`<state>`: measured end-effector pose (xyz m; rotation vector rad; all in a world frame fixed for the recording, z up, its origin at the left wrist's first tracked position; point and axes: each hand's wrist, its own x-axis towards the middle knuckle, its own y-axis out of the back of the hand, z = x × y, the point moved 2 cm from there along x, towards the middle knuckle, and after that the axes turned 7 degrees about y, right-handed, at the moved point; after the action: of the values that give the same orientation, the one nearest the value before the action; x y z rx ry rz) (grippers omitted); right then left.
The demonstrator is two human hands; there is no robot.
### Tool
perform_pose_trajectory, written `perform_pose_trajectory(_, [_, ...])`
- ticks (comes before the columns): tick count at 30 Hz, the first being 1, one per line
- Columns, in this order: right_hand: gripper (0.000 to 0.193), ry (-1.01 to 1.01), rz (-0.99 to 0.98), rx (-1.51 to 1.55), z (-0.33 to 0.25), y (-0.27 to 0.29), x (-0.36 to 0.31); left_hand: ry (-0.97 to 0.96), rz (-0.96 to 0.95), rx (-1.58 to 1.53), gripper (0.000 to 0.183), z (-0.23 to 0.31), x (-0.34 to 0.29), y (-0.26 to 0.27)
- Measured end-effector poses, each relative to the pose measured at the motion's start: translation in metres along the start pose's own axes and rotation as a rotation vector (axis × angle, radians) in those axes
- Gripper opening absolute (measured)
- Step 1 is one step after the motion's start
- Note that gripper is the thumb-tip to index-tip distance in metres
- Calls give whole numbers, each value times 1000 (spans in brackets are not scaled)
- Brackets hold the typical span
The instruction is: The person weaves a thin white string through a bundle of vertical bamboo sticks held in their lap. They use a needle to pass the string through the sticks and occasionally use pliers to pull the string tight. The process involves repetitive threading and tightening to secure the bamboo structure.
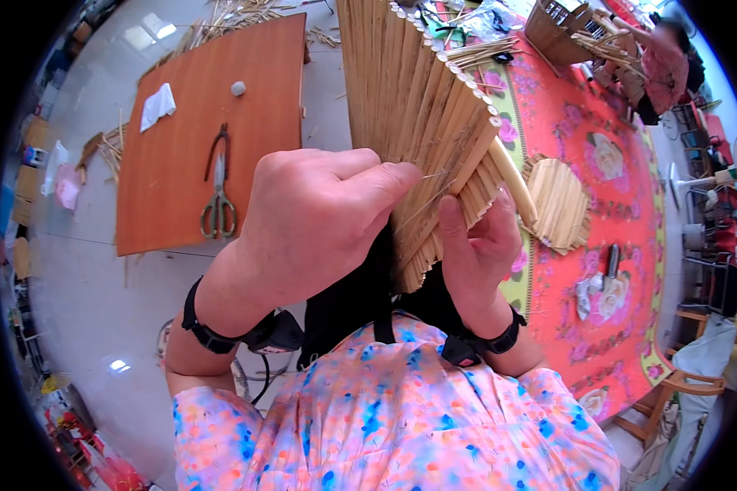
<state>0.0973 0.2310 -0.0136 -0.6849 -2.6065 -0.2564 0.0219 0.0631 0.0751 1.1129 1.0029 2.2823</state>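
A large panel of straw-coloured stalks [401, 98], laid side by side, rises from my lap, its upper right edge showing round cut ends. Closed in a pinch, my left hand [315, 213] is over the panel's left part with a thin thread [434, 175] at its fingertips. Fine strands cross the stalks near there. My right hand [483, 245] grips the lower right edge, thumb in front and fingers partly behind. Beside those fingers, a thicker pale stalk [513, 184] juts out at an angle.
An orange-brown board [262, 82] at left bears scissors [219, 204], pliers [220, 147] and a white cloth [158, 106]. On the right, a red floral-covered table [581, 319] holds a small stalk panel [558, 200], a dark-handled tool [612, 262] and a basket [554, 33]. Another person [663, 65] sits far right.
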Motion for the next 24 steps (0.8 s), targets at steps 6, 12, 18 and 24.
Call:
perform_pose_trajectory(6, [28,82,91,55,-1,-5,-2,-1,24,-10,16,-4,-5,4])
perform_pose_trajectory(12, [30,120,-28,-81,-7,-5,-5,-10,38,-31,16,-8,-7,5])
perform_pose_trajectory(18, [33,115,-39,-38,-5,-4,-6,-27,50,-42,15,-9,-5,1])
perform_pose_trajectory(24, [33,103,-14,-10,-6,-6,-5,-16,40,-52,13,-8,-4,1])
